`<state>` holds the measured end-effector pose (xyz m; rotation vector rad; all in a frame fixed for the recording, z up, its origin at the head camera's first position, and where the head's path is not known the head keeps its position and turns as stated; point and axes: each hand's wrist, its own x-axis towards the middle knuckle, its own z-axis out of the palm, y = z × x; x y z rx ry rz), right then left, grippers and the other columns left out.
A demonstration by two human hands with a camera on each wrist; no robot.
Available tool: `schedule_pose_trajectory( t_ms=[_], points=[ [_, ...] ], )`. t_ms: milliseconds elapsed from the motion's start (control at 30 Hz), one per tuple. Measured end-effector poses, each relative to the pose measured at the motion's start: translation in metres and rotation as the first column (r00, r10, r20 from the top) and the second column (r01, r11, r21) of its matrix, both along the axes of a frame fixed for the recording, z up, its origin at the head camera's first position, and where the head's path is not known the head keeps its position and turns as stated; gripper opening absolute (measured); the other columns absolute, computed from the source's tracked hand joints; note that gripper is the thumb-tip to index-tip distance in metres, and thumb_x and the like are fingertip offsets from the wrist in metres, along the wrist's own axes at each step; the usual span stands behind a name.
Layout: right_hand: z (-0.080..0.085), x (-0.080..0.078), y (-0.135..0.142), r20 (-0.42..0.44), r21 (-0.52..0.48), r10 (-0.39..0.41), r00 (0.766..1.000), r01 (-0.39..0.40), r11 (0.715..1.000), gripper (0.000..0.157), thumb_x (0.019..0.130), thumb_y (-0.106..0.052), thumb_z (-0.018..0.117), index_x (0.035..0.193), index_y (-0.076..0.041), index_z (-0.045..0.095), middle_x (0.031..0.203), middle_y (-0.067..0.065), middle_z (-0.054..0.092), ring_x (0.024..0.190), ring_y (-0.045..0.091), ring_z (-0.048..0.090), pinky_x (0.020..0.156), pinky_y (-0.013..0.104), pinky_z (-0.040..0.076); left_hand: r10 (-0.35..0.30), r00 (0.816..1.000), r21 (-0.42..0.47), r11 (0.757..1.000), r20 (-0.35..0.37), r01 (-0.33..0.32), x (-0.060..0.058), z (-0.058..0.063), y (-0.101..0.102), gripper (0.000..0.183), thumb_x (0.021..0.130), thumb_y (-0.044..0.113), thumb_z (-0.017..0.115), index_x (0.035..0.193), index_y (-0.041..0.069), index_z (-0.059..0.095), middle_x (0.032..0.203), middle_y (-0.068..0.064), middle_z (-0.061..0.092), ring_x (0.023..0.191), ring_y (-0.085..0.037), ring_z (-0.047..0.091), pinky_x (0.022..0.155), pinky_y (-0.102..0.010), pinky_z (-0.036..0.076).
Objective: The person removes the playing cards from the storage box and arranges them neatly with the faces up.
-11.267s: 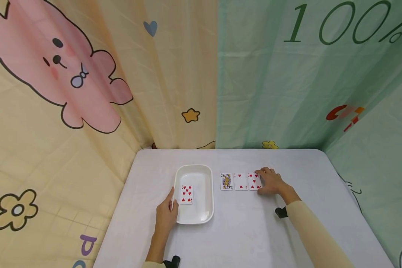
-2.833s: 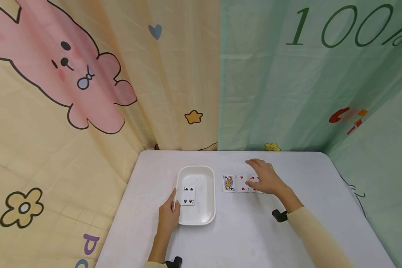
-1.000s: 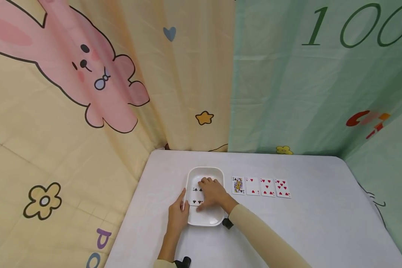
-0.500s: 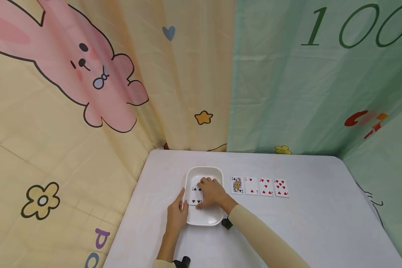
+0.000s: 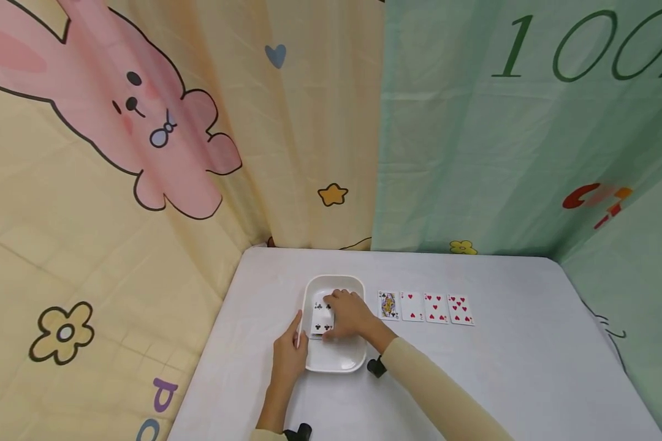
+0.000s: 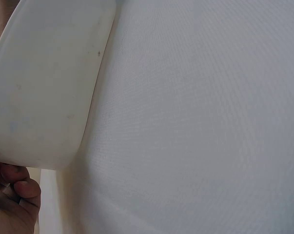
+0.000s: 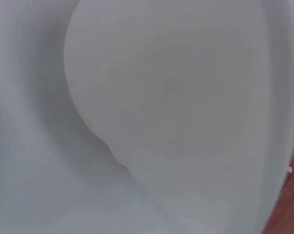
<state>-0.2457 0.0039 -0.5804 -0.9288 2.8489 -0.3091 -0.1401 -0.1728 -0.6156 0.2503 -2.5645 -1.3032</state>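
In the head view, my left hand (image 5: 288,355) grips the left side of a white tray (image 5: 336,364) by its rim; curled fingers show against the tray (image 6: 49,87) in the left wrist view. Inside the tray, my right hand (image 5: 353,315) holds a playing card, a four of clubs (image 5: 321,316), between its thumb at the lower edge and its fingers at the upper edge. The hand covers the card's right side. A thin edge of something else shows just below the card. The right wrist view shows mostly the pale tray wall (image 7: 186,97).
Right of the tray, a row of face-up cards lies on the white table (image 5: 502,367): a black-suited face card (image 5: 388,305), a two of hearts (image 5: 412,307), a five of hearts (image 5: 436,309) and a seven of hearts (image 5: 461,310). Curtains (image 5: 309,122) stand behind the table.
Earlier, the seven of hearts lay in the tray; now it ends the row. My right hand came back from the row to the tray, and the four of clubs has just risen slightly.
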Motion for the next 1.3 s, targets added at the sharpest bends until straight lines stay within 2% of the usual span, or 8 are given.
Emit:
schedule_pose_trajectory(
  t_ms=[133, 300, 467, 633, 767, 900, 1100, 1300],
  points=[
    [0.010, -0.001, 0.013, -0.025, -0.078, -0.009, 1.000, 0.007, 0.997, 0.098, 0.069, -0.067, 0.084, 0.145, -0.011, 0.057, 0.138, 0.008, 0.061, 0.124, 0.025, 0.059, 0.106, 0.045, 0.049, 0.002, 1.000, -0.009, 1.000, -0.023, -0.002, 0.000, 0.001, 0.000, 0.053, 0.096, 0.004, 0.065, 0.148, 0.013, 0.058, 0.062, 0.005, 0.041, 0.052, -0.005, 0.034, 0.049, -0.023, 0.034],
    [0.020, 0.000, 0.041, -0.013, -0.184, -0.031, 0.999, 0.028, 0.982, 0.092, 0.069, -0.062, 0.087, 0.143, -0.013, 0.060, 0.137, 0.007, 0.062, 0.124, 0.025, 0.058, 0.104, 0.045, 0.049, 0.004, 1.000, -0.003, 1.000, -0.031, -0.004, -0.001, 0.000, 0.002, 0.054, 0.095, 0.005, 0.065, 0.147, 0.014, 0.058, 0.062, 0.005, 0.041, 0.052, -0.006, 0.034, 0.049, -0.024, 0.033],
    [0.029, -0.001, 0.082, -0.007, -0.217, -0.104, 0.995, 0.100, 0.971, 0.091, 0.072, -0.058, 0.087, 0.145, -0.012, 0.058, 0.138, 0.009, 0.060, 0.125, 0.027, 0.057, 0.106, 0.049, 0.047, -0.004, 1.000, 0.001, 1.000, -0.017, 0.004, 0.000, -0.001, 0.002, 0.055, 0.095, 0.006, 0.066, 0.149, 0.014, 0.057, 0.063, 0.005, 0.041, 0.053, -0.006, 0.035, 0.050, -0.023, 0.034],
    [0.040, -0.007, 0.133, -0.017, -0.220, -0.205, 0.979, 0.196, 0.956, 0.093, 0.074, -0.055, 0.087, 0.147, -0.009, 0.055, 0.142, 0.014, 0.058, 0.128, 0.034, 0.056, 0.108, 0.054, 0.047, 0.005, 1.000, 0.002, 1.000, -0.018, -0.005, 0.001, -0.001, 0.000, 0.055, 0.095, 0.005, 0.065, 0.149, 0.015, 0.057, 0.063, 0.004, 0.040, 0.054, -0.007, 0.035, 0.050, -0.024, 0.034],
    [0.047, -0.008, 0.181, -0.030, -0.200, -0.254, 0.967, 0.243, 0.949, 0.092, 0.074, -0.051, 0.089, 0.146, -0.006, 0.054, 0.144, 0.018, 0.056, 0.130, 0.039, 0.054, 0.107, 0.058, 0.045, -0.002, 1.000, 0.004, 1.000, -0.010, 0.002, 0.001, -0.002, 0.000, 0.055, 0.096, 0.005, 0.065, 0.150, 0.015, 0.056, 0.063, 0.004, 0.040, 0.054, -0.008, 0.035, 0.051, -0.024, 0.034],
    [0.048, -0.008, 0.229, -0.036, -0.148, -0.279, 0.960, 0.271, 0.951, 0.089, 0.076, -0.045, 0.089, 0.146, -0.003, 0.054, 0.144, 0.023, 0.055, 0.131, 0.043, 0.051, 0.107, 0.063, 0.042, -0.006, 1.000, 0.007, 1.000, -0.003, 0.006, 0.002, -0.002, 0.001, 0.056, 0.096, 0.004, 0.064, 0.150, 0.014, 0.055, 0.063, 0.004, 0.040, 0.054, -0.008, 0.036, 0.051, -0.024, 0.035],
    [0.038, -0.008, 0.285, 0.023, -0.053, -0.336, 0.942, 0.336, 0.940, 0.087, 0.078, -0.035, 0.087, 0.149, -0.001, 0.049, 0.146, 0.027, 0.051, 0.134, 0.048, 0.045, 0.107, 0.070, 0.037, -0.007, 1.000, 0.016, 1.000, 0.011, 0.006, 0.000, 0.001, 0.002, 0.056, 0.097, 0.006, 0.064, 0.151, 0.016, 0.054, 0.064, 0.003, 0.041, 0.055, -0.009, 0.038, 0.052, -0.023, 0.036],
    [0.021, -0.004, 0.318, 0.060, 0.030, -0.373, 0.926, 0.372, 0.928, 0.087, 0.077, -0.034, 0.087, 0.146, 0.003, 0.050, 0.144, 0.032, 0.051, 0.131, 0.052, 0.045, 0.102, 0.072, 0.038, 0.000, 1.000, 0.011, 1.000, 0.031, -0.001, -0.001, 0.000, 0.001, 0.056, 0.097, 0.005, 0.063, 0.151, 0.016, 0.054, 0.065, 0.003, 0.041, 0.057, -0.009, 0.038, 0.053, -0.023, 0.037]
  ],
)
